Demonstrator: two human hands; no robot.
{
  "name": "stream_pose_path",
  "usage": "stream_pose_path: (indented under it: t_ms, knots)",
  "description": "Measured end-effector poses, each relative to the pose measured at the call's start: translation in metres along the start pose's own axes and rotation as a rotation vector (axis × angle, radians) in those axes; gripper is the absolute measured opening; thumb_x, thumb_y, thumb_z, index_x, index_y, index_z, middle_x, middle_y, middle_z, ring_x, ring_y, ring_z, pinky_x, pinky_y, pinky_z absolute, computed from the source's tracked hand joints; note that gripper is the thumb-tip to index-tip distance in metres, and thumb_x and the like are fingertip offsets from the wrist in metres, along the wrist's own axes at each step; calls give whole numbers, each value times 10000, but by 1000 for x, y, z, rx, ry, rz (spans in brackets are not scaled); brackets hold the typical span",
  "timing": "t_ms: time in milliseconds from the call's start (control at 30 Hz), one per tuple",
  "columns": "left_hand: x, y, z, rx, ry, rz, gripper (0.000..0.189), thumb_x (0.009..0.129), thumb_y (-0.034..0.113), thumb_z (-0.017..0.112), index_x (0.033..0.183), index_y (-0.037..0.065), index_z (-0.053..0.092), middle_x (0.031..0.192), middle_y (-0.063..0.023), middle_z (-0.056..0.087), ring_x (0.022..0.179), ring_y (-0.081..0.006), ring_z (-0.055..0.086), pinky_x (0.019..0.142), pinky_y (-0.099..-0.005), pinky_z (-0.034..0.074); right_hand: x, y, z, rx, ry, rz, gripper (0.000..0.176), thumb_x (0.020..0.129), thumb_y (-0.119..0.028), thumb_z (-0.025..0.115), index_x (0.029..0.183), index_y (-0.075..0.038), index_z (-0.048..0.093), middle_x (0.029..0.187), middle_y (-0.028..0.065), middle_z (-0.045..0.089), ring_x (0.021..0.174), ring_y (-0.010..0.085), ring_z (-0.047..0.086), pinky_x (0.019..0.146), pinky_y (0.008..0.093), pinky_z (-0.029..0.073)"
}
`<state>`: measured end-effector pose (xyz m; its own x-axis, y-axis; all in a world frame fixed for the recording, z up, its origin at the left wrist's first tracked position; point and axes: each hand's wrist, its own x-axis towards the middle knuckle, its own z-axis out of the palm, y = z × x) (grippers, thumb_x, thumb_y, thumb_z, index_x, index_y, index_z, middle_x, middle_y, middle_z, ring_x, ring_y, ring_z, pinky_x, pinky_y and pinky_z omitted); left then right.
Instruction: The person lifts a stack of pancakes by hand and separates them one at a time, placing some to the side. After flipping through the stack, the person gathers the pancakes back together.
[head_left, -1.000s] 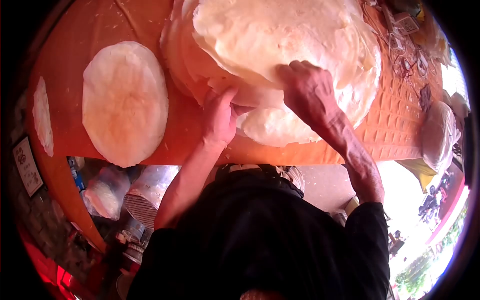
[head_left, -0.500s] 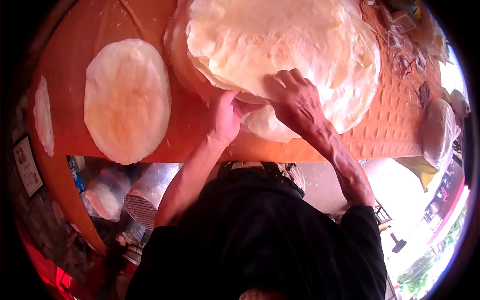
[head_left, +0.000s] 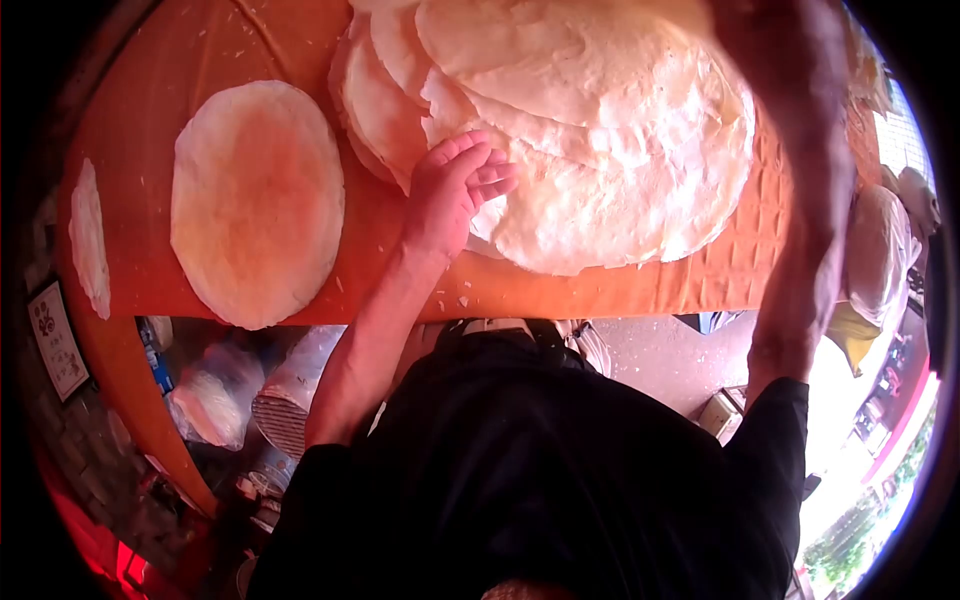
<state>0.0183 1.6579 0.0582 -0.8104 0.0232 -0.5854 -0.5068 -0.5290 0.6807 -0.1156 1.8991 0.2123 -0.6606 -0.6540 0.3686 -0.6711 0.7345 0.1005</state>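
A big pile of thin, pale round flatbreads [head_left: 600,150] lies on the orange-covered table, its layers overlapping with ragged edges. My left hand [head_left: 455,190] is at the pile's near left edge, palm turned inward, its loosely bent fingers apart and holding nothing. Stretched far forward along the pile's right side, my right hand [head_left: 765,25] is smeared by motion at the top of the view. Its fingers cannot be made out, nor whether they hold anything. A single oval flatbread [head_left: 258,205] lies flat to the left of the pile.
Another piece of flatbread [head_left: 90,240] lies at the table's far left edge. On the right side stands a white plastic bag [head_left: 880,255]. Below the orange table cover [head_left: 400,295] are a clear bag [head_left: 215,395] and a wrapped cylinder [head_left: 300,385]. Crumbs dot the cover.
My right hand has swung from the pile's front edge to the far right. The sheet both hands held is gone from there, exposing other layers. My left hand has let go and opened.
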Motion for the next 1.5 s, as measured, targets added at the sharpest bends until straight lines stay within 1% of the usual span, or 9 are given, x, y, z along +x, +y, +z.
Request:
stream_pose_path:
  t_ms: [133, 167, 233, 300, 367, 833, 1000, 1100, 1500]
  knots:
    - [4, 5, 11, -15, -6, 47, 288, 955, 97, 523, 1201, -52, 503, 1091, -187, 631, 1007, -312, 654, 883, -396, 551, 1, -29, -40, -254, 146, 263, 170, 872, -147, 649, 1027, -166, 717, 872, 73, 704, 724, 241, 685, 604, 317, 540]
    - [7, 7, 16, -8, -12, 62, 277, 955, 90, 521, 1193, -50, 507, 1089, -185, 633, 1002, -314, 656, 882, -397, 554, -2, -23, -16, 32, 208, -9, 218, 853, -115, 635, 1038, -191, 723, 904, 48, 714, 739, 240, 688, 629, 311, 544]
    - [12, 5, 18, -41, -48, 64, 247, 954, 77, 516, 1169, -45, 519, 1080, -178, 640, 997, -318, 660, 880, -398, 560, -22, -39, 50, 122, 120, 111, 284, 799, 11, 534, 950, -136, 725, 744, 107, 698, 551, 219, 629, 484, 345, 493]
    - [23, 3, 20, -124, -119, 46, 209, 954, 64, 508, 1135, -37, 538, 1065, -168, 648, 997, -319, 662, 879, -399, 565, -30, -43, 89, 377, -512, 534, 321, 809, -14, 548, 1047, -135, 727, 852, 120, 715, 686, 248, 673, 610, 362, 543]
    - [35, 0, 22, -178, -151, 27, 146, 951, 53, 506, 1063, -20, 564, 1051, -159, 656, 1005, -319, 662, 871, -409, 569, -55, -33, 129, 224, -141, 155, 327, 714, 14, 555, 966, -117, 718, 715, 126, 658, 632, 300, 634, 572, 416, 505]
    - [57, 8, 32, -200, -227, -85, 225, 973, 136, 451, 1062, -32, 571, 1077, -151, 663, 869, -308, 677, 518, -228, 467, -31, -53, 140, 297, -93, 213, 179, 747, -69, 570, 888, -78, 681, 810, 125, 636, 812, 307, 624, 673, 423, 506]
    - [69, 13, 13, -202, -234, -76, 139, 962, 112, 451, 952, -11, 515, 989, -113, 650, 811, -267, 655, 484, -243, 388, -65, -75, 144, 348, 41, 171, 464, 746, -288, 704, 1158, -103, 600, 1108, 108, 599, 1000, 311, 560, 847, 438, 445]
    - [65, 10, 17, -201, -293, -34, 103, 961, 115, 458, 952, 24, 505, 959, -95, 637, 811, -247, 652, 495, -237, 394, -63, -62, 171, 268, 35, 280, 343, 730, -136, 662, 1073, -126, 646, 1056, 77, 642, 1032, 292, 568, 839, 415, 450]
    - [-11, -7, 15, 6, -38, -64, 217, 956, 138, 541, 1128, 9, 571, 1054, -148, 667, 927, -269, 683, 650, -253, 536, -52, -44, 91, 212, -47, 179, 239, 769, -27, 595, 940, -136, 722, 743, 66, 670, 653, 249, 642, 562, 368, 515]
